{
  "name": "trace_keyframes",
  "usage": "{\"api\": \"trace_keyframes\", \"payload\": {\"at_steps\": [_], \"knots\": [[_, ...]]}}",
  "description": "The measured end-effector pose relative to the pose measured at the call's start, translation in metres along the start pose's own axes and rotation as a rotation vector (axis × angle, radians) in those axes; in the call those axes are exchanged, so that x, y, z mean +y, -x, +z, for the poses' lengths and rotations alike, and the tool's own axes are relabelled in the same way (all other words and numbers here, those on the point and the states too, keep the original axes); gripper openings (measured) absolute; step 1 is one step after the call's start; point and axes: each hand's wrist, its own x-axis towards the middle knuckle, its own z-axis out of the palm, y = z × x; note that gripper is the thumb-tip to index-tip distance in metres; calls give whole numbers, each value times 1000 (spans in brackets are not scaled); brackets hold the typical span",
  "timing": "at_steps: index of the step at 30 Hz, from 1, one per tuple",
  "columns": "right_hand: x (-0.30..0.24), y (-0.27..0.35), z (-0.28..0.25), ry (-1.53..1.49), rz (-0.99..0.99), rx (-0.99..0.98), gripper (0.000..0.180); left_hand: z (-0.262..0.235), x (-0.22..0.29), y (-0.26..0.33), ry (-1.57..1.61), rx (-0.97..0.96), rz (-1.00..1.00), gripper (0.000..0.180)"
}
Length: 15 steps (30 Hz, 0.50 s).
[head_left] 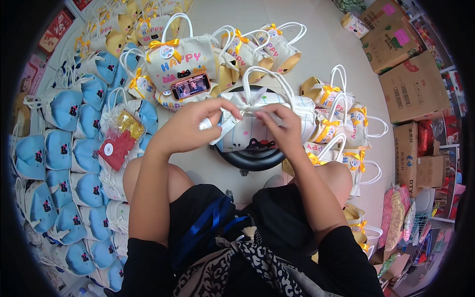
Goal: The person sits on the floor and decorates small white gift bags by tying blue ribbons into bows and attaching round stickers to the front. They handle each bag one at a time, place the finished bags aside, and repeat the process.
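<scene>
A white gift bag with pale stripes, a dark cat print and white rope handles (pixel 256 123) lies on a round black stool (pixel 247 160) in front of my knees. At the base of its handles a white ribbon (pixel 246 105) is looped and knotted. My left hand (pixel 198 123) pinches the ribbon from the left, with a white strip hanging past its fingers. From the right, my right hand (pixel 281 126) closes thumb and fingertips on the ribbon's other side. Just beyond my left hand a phone (pixel 190 86) with a lit screen leans against a cream bag with an orange bow (pixel 183 58).
Rows of blue and white bags (pixel 67 111) cover the floor at left. A clear packet with gold and red filling (pixel 121 136) rests on them. More cream bags with orange bows (pixel 341 131) stand at right. Cardboard boxes (pixel 413 89) line the right side.
</scene>
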Motion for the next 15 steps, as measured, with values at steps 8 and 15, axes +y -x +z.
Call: {"api": "trace_keyframes", "payload": {"at_steps": [8,15], "knots": [[16,-20,-47,-1184,479,544,26,35,-27,-22,-519,414,50,26],[0,-15,-30,-1137,408,303,34,59,-38,-44,-627,508,218,25]]}}
